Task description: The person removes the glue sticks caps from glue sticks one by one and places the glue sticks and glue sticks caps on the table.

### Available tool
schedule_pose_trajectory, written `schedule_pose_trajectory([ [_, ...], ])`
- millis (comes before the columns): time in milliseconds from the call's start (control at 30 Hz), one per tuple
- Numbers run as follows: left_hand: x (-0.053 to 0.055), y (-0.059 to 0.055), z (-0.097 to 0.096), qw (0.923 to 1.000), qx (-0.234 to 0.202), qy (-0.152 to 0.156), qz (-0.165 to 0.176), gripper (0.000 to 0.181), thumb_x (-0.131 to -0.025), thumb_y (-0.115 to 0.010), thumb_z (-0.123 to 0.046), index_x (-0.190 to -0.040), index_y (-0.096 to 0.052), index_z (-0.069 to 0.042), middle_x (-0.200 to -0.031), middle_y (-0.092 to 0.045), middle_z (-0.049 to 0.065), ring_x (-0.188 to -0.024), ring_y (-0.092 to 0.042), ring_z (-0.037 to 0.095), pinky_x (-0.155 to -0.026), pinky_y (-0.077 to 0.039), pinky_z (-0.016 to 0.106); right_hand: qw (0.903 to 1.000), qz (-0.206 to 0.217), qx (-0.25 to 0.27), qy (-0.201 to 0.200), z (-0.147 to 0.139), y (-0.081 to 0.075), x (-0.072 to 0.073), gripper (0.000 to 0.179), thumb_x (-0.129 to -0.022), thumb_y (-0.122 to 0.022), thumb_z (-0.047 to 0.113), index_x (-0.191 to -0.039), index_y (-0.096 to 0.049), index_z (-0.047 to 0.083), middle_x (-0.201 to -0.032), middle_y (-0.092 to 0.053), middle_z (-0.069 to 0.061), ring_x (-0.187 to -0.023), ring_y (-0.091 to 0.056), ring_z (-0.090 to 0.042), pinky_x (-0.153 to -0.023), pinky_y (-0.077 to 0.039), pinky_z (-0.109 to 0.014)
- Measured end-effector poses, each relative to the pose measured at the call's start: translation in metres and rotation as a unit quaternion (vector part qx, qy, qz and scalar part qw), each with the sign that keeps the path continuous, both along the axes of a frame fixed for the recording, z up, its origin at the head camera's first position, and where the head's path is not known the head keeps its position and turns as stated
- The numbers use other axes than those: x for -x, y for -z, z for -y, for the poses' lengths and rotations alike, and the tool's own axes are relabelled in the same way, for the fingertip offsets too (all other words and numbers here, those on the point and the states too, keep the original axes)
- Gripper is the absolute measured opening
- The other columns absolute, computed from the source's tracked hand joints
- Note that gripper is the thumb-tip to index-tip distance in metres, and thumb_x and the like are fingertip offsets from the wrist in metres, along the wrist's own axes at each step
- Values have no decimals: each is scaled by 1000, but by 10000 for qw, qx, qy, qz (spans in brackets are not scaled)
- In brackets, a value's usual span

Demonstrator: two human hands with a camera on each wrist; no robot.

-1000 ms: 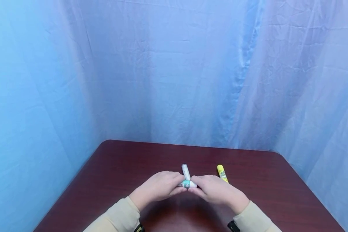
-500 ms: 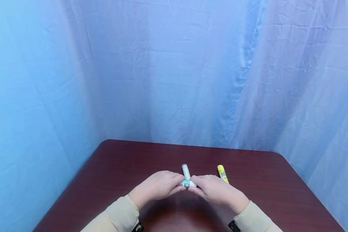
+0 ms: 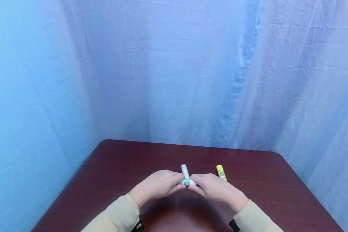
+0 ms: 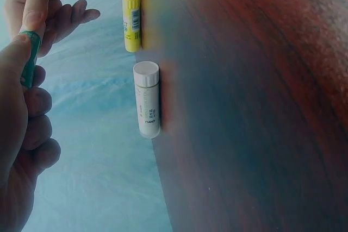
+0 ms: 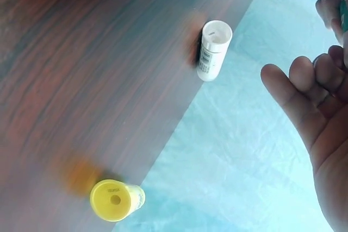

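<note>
Between the two hands is a green-and-white glue stick [image 3: 187, 182], held level above the near part of the table. My left hand [image 3: 159, 184] pinches its green end, which also shows in the left wrist view, while my right hand [image 3: 217, 188] pinches the white end with thumb and forefinger. In the left wrist view, the right hand's other fingers [image 4: 76, 17] extend away from the stick. Fingers cover both ends of it. A white glue stick [image 3: 185, 170] lies just beyond the hands. Farther right, a yellow glue stick [image 3: 220, 171] lies partly behind my right hand.
The dark red-brown table [image 3: 139, 158] has rounded far corners. Pale blue curtains [image 3: 174, 80] hang behind it and along both sides. Wristbands [image 3: 234, 225] show at the sleeve ends.
</note>
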State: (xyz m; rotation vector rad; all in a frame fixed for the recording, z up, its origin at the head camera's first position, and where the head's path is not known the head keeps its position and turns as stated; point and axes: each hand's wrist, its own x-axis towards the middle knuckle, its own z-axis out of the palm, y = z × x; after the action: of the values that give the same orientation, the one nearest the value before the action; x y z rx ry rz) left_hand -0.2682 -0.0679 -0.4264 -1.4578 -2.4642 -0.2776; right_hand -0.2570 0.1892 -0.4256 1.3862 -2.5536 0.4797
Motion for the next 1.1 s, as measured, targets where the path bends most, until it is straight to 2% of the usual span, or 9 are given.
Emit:
schedule_pose_trajectory([
  [400, 0, -7, -1, 9953, -9, -9, 968, 17, -106, -55, -38, -106, -60, -22, -81, -51, -19, -71, -50, 0, -68, -43, 16, 9976, -682, 12, -95, -4, 4, 2, 16, -102, -65, 32, -100, -54, 20, -85, -45, 15, -74, -46, -3, -69, -40, -17],
  [600, 0, -10, 0, 9932, -87, 93, 1161, 18, -106, -54, -39, -106, -61, -23, -81, -51, -19, -70, -50, 0, -66, -42, 15, 9930, -1164, 27, -179, -4, 6, 4, 17, -100, -68, 30, -100, -56, 18, -83, -46, 13, -73, -46, -4, -66, -41, -18],
  [633, 0, -10, 0, 9934, -97, 91, 1136, 17, -106, -54, -39, -107, -61, -23, -81, -51, -19, -70, -49, 0, -66, -42, 15, 9934, -1134, 14, -150, -4, 6, 3, 17, -100, -67, 31, -100, -55, 19, -83, -45, 14, -73, -46, -4, -66, -41, -18],
  [700, 0, -12, 0, 9948, -100, 95, 1011, 16, -106, -55, -39, -105, -60, -23, -81, -50, -18, -70, -49, 0, -67, -42, 15, 9966, -820, 8, -70, -4, 3, 2, 16, -103, -63, 34, -99, -54, 21, -83, -44, 15, -72, -46, -3, -66, -41, -19],
  [767, 1, -13, 0, 9967, -64, 112, 808, 15, -105, -57, -37, -101, -59, -23, -81, -49, -18, -71, -48, 1, -68, -41, 15, 9996, -281, 21, 30, -5, 0, 0, 16, -105, -57, 38, -98, -51, 25, -83, -44, 17, -72, -46, -1, -67, -42, -19],
  [867, 1, -15, -1, 9990, 35, 145, 425, 18, -104, -60, -37, -94, -55, -23, -80, -48, -17, -70, -46, 2, -68, -40, 17, 9988, 471, 39, 146, -5, -6, -3, 18, -106, -53, 43, -94, -48, 30, -80, -43, 18, -69, -45, 1, -65, -42, -20],
  [933, 1, -15, -1, 9997, 92, 190, 151, 20, -103, -61, -38, -92, -53, -23, -80, -49, -16, -71, -46, 3, -69, -40, 18, 9978, 637, -31, 154, -4, -10, -4, 22, -105, -53, 45, -91, -47, 31, -77, -43, 18, -65, -43, 2, -63, -41, -20],
  [1100, 2, -13, -2, 9984, 160, 319, -448, 20, -102, -62, -39, -95, -54, -22, -83, -51, -15, -74, -47, 4, -72, -42, 21, 9967, 715, -349, 137, -1, -14, -4, 29, -106, -49, 48, -84, -44, 29, -72, -39, 17, -60, -38, 2, -59, -38, -19],
])
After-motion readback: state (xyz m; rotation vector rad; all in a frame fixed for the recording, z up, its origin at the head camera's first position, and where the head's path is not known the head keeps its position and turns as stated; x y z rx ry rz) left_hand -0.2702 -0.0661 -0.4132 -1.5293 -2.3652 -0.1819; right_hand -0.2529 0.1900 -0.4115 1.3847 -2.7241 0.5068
